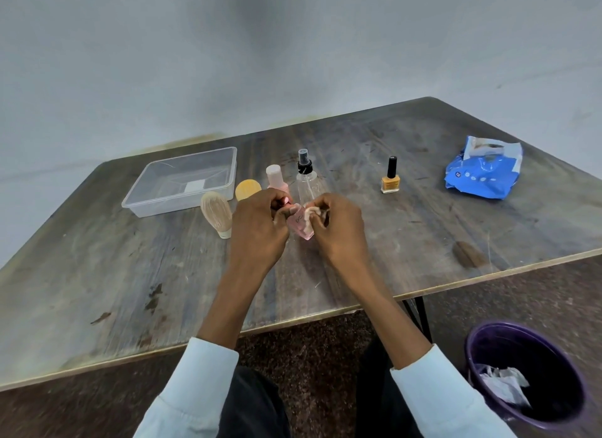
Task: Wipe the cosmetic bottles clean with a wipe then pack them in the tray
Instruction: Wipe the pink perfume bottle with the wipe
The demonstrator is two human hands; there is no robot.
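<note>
Left hand [259, 227] grips small pink glass cosmetic bottle [301, 224] above worn wooden table [130, 274]; right hand [338, 230] pinches crumpled white wipe [313, 210] against it. Clear rectangular plastic tray [182, 180] sits far-left, apart.

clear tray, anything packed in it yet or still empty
Empty of bottles: the clear tray shows only a white label on its floor, and the spray bottle stands outside on the table.

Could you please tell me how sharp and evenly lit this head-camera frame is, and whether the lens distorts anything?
Head view: soft, even light, no hard shadows; wide-angle bending bows the table edges; the purple bin is smeared by blur; the pink bottle between left hand and right hand is soft.
</note>
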